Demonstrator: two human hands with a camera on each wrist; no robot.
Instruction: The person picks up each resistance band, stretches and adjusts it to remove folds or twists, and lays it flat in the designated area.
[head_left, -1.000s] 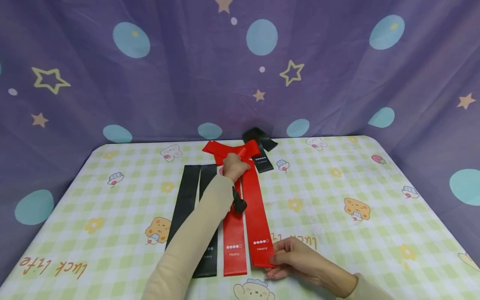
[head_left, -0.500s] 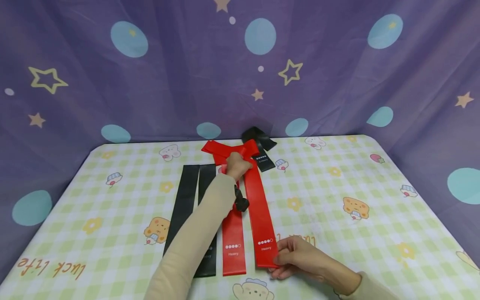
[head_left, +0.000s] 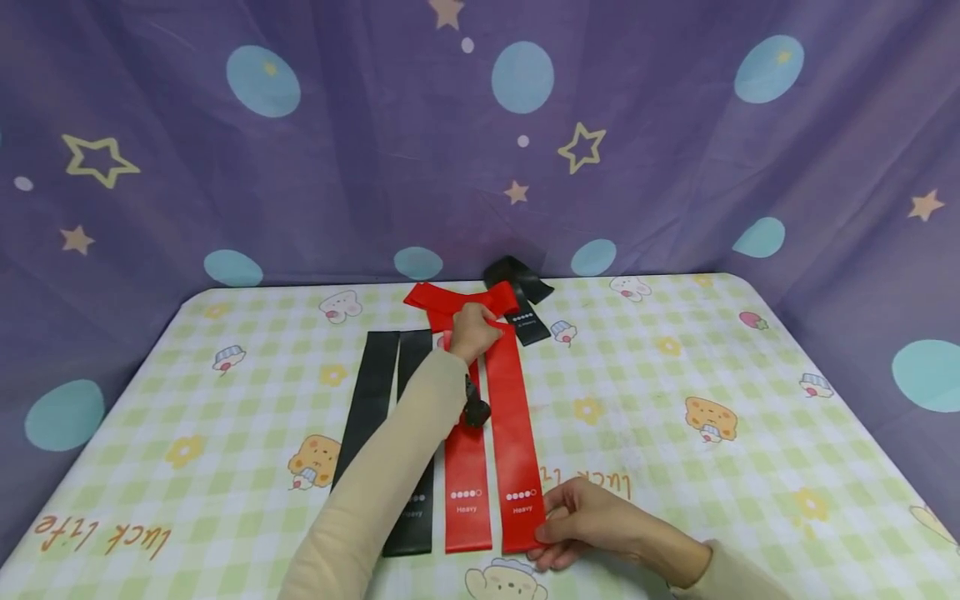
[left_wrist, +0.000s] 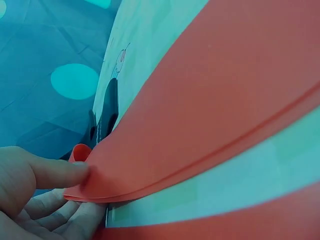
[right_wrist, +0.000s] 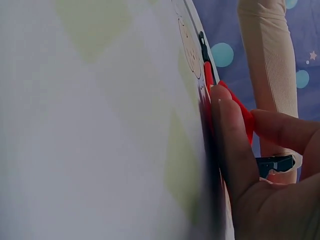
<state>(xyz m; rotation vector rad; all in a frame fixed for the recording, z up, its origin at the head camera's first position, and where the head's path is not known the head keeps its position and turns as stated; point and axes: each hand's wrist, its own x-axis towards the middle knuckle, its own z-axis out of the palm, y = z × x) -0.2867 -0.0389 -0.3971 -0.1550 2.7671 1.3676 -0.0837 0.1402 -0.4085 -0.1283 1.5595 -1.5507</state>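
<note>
A red resistance band marked "Heavy" lies stretched lengthwise between my two hands. At its far end my left hand pinches it between thumb and fingers, which the left wrist view shows closely on the red band. My right hand pinches the near right corner; in the right wrist view the fingers hold the red edge. Just left of it lies a second red band, partly under my left forearm. Two flat black bands lie further left, partly hidden by the sleeve.
Behind my left hand lies a loosely folded red band. A curled black band sits beside it at the table's back edge, against the purple curtain. A checkered cloth covers the table.
The near end of the right red band swung slightly right, then came back left and nearer, now about level with the neighbouring red band. My right hand moved with it; my left hand stayed nearly in place.
</note>
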